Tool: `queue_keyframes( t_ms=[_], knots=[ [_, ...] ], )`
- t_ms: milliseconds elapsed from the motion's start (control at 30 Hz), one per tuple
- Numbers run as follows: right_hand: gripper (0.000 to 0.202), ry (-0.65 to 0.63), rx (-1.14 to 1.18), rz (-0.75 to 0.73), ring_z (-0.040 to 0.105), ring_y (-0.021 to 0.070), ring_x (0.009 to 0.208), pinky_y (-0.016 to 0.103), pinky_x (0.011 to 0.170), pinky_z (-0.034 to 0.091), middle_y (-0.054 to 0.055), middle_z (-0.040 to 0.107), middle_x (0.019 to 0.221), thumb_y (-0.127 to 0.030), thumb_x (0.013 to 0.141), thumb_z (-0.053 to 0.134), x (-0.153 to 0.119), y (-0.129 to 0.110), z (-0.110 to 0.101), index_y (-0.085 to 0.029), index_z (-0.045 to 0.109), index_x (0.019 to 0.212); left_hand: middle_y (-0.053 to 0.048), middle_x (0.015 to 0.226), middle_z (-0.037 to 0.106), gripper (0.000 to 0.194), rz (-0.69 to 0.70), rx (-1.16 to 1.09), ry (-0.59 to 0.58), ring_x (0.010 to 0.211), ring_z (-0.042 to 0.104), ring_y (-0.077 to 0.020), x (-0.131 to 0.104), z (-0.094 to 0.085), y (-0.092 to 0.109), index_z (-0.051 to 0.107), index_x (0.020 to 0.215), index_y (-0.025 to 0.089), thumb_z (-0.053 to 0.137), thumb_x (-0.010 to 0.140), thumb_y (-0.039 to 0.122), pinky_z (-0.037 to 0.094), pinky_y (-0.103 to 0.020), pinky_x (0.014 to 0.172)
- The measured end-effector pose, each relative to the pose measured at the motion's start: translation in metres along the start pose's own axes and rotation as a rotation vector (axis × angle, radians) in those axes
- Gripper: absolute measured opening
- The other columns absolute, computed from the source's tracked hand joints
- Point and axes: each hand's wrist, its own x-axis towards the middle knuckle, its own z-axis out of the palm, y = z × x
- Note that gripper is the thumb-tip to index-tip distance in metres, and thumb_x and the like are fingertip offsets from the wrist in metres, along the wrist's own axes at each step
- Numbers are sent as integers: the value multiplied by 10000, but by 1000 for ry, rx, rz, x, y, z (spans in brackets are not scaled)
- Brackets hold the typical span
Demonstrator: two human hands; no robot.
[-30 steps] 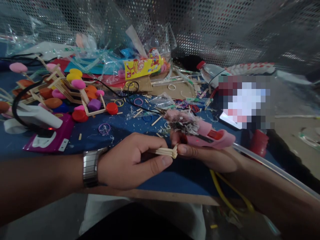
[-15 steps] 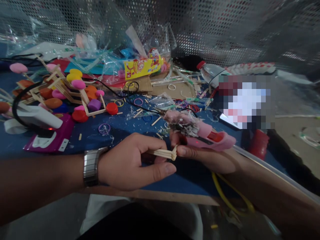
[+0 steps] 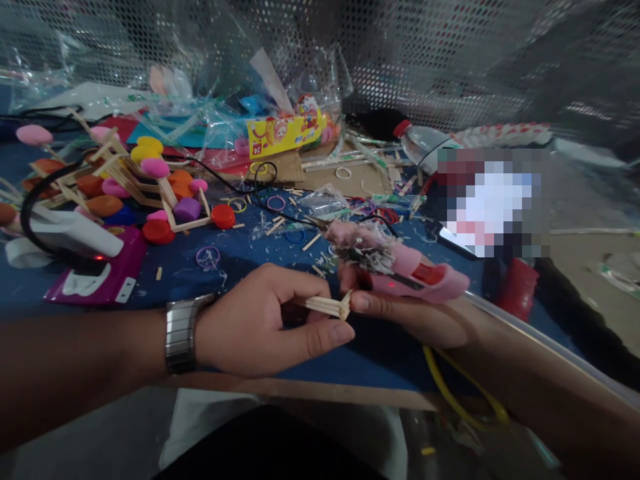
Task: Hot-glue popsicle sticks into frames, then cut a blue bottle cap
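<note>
My left hand point(image 3: 267, 320), with a metal-banded watch on its wrist, is closed around a few thin wooden sticks point(image 3: 323, 305) glued together at their right end. A pink hot glue gun point(image 3: 400, 267) lies over my right hand point(image 3: 395, 313), its nozzle pointing left and a clear glue stick point(image 3: 545, 337) running out behind. Grey, stringy glue clings to the gun's front. My right thumb and finger meet at the sticks' end, pinching a short upright piece there. The other right fingers are mostly hidden under the gun.
On the blue table stand stick frames with coloured knobs point(image 3: 165, 180) and a purple power block point(image 3: 120, 273) with a white plug. Farther back are a yellow package point(image 3: 285, 137) and a bottle point(image 3: 425, 143). A lit phone point(image 3: 487, 207), blurred out, stands right; loose stick scraps lie about.
Almost nothing has moved. Both hands, the sticks and the glue gun hold nearly the same place, with only a very slight shift of the view.
</note>
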Motion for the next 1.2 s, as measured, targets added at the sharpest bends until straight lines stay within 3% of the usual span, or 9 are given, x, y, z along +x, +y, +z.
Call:
queue_keyframes(
  t_ms=[300,967,1200],
  knots=[
    [311,1,-57,-13,611,185,722,319,675,498,16,682,781,-548,797,829,1,2,1,-253,733,822,86,613,349,374,-29,-37,-7,569,280,-67,-1,0,0,453,633,162,726,886,208,281,-184,509],
    [233,-13,-129,-52,648,189,732,316,684,520,18,709,800,-478,838,810,0,4,-3,-256,743,860,82,595,359,370,-18,9,-10,549,283,-66,0,0,2,434,624,178,702,875,221,305,-182,494],
    [276,-9,-109,-36,640,195,725,325,676,533,23,701,786,-520,833,804,0,5,-2,-253,739,851,78,595,371,351,-20,49,-8,551,298,-71,0,0,3,435,635,183,671,888,244,321,-188,501]
  ],
)
